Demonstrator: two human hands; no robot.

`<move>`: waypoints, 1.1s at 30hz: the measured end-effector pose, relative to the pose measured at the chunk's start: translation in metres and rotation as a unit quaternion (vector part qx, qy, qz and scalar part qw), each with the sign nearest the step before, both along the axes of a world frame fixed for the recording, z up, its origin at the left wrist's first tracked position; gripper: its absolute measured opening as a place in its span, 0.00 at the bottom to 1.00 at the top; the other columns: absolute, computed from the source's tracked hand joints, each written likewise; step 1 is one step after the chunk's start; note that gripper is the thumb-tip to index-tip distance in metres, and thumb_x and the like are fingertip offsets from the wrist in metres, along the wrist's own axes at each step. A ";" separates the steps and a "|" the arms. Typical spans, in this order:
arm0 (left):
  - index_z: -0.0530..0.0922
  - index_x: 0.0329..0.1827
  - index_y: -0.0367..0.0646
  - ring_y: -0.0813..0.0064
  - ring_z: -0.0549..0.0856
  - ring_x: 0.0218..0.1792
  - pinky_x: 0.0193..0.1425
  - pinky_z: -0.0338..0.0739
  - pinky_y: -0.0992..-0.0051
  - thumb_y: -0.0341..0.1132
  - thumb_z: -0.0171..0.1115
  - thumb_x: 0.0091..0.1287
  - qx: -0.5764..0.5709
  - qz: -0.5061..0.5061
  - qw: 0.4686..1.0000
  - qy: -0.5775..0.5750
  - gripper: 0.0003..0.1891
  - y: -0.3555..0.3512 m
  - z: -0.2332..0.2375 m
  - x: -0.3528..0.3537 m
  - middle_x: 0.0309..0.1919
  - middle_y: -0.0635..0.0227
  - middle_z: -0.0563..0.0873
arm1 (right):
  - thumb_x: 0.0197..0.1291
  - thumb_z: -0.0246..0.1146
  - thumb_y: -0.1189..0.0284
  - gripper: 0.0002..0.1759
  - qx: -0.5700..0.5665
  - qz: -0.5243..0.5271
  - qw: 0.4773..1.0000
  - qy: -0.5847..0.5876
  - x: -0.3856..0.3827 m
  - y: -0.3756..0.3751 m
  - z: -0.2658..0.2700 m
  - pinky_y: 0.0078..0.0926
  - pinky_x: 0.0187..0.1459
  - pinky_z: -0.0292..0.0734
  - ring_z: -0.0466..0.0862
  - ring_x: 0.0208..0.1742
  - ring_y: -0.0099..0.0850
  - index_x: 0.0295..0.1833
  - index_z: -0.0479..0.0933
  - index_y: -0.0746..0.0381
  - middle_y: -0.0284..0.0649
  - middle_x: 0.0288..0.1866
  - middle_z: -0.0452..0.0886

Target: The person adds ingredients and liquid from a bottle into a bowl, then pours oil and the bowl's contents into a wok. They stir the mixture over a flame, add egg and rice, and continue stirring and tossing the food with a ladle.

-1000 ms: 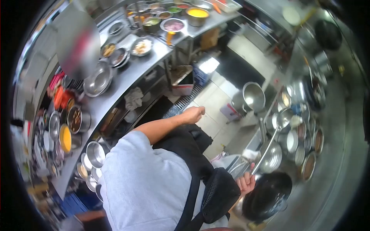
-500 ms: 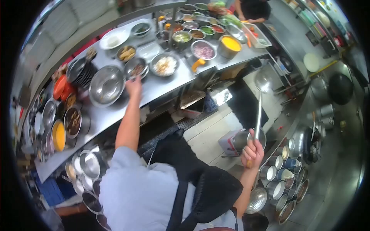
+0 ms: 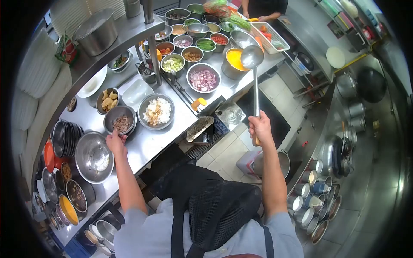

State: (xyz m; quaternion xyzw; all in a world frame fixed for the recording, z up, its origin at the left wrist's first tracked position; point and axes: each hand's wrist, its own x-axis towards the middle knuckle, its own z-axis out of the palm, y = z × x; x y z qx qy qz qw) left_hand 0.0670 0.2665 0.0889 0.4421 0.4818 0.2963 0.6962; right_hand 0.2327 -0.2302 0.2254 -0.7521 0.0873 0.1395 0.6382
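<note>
My left hand [image 3: 117, 144] grips the near rim of a small metal bowl [image 3: 112, 112] holding chopped brownish meat. Right beside that bowl stands a metal bowl of white rice [image 3: 157, 111] with brown bits on top. A large, nearly bare steel bowl [image 3: 94, 158] sits to the left of my wrist. With its fingers wrapped around the lower handle, my right hand [image 3: 260, 128] holds a long ladle [image 3: 256, 92] upright. The ladle's round cup overlaps the rim of a pot of yellow liquid [image 3: 235, 60] in this view.
Sliced red onions [image 3: 202, 81] fill a bowl on the steel counter, with several ingredient bowls behind. An overhead shelf [image 3: 124, 36] carries a steel pot [image 3: 97, 32]. Another person's hand [image 3: 270, 17] shows at the far end. A stockpot [image 3: 279, 164] stands low on my right.
My right hand has moved left and up, bringing the ladle from over the floor to the yellow pot. My left hand stays at the meat bowl; the view has shifted.
</note>
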 end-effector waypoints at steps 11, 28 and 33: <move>0.68 0.35 0.44 0.81 0.78 0.26 0.30 0.79 0.80 0.27 0.59 0.69 0.149 -0.021 0.986 -0.070 0.07 -0.020 0.091 0.035 0.29 0.72 0.77 | 0.63 0.59 0.76 0.12 0.107 0.008 0.990 0.090 0.029 0.016 0.007 0.21 0.13 0.67 0.70 0.15 0.19 0.52 0.69 0.61 0.31 0.22 0.71; 0.64 0.33 0.46 0.81 0.79 0.22 0.24 0.81 0.79 0.31 0.58 0.73 0.028 -0.329 0.935 -0.129 0.12 -0.153 0.101 0.110 0.29 0.70 0.77 | 0.67 0.58 0.75 0.13 0.328 -0.039 0.937 0.111 0.020 -0.001 0.045 0.21 0.13 0.67 0.68 0.14 0.18 0.56 0.70 0.59 0.32 0.23 0.71; 0.67 0.39 0.43 0.77 0.85 0.27 0.28 0.86 0.78 0.31 0.57 0.73 -0.024 -0.431 0.892 -0.134 0.07 -0.204 0.101 0.120 0.37 0.64 0.83 | 0.68 0.57 0.75 0.13 0.365 -0.051 0.923 0.114 0.021 -0.014 0.050 0.21 0.13 0.67 0.68 0.14 0.17 0.57 0.71 0.60 0.32 0.24 0.71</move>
